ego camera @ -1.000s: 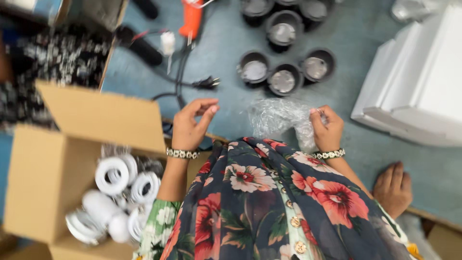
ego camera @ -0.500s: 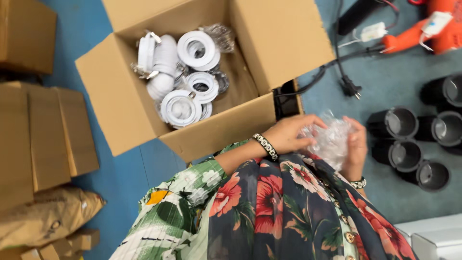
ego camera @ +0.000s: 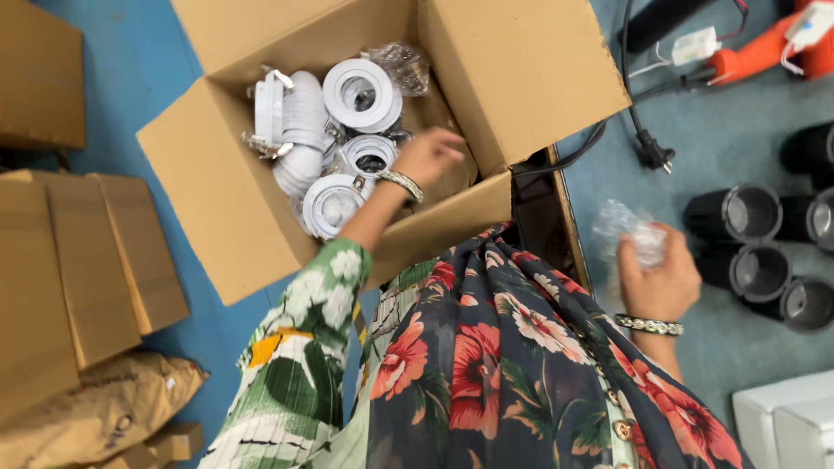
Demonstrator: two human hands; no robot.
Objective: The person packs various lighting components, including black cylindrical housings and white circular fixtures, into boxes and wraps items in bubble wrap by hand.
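My left hand is down inside the open cardboard box, fingers loosely spread and holding nothing, hovering just beside the white round lamp housings piled in there. My right hand is over the grey worktable, closed around a crumpled clear plastic bag. The housings lie tumbled against each other, some on edge, with metal spring clips sticking out, so I judge a careless grab could snag a clip on its neighbour and drag two up together, or catch my bracelet. Another clear bag sits at the far corner of the box and could get tangled in. The near flap stands up right under my forearm, and leaning on it could fold it or tip the box. Room inside is tight: the housings fill the left side, and the free space is only the right part against the tall right-hand flap. On the table the bag hand has open surface ahead, but the black cylindrical cups stand close to the right and a black power cord with plug trails just beyond, both easy to knock with a wide swing. Flat cartons crowd the blue floor on the left.
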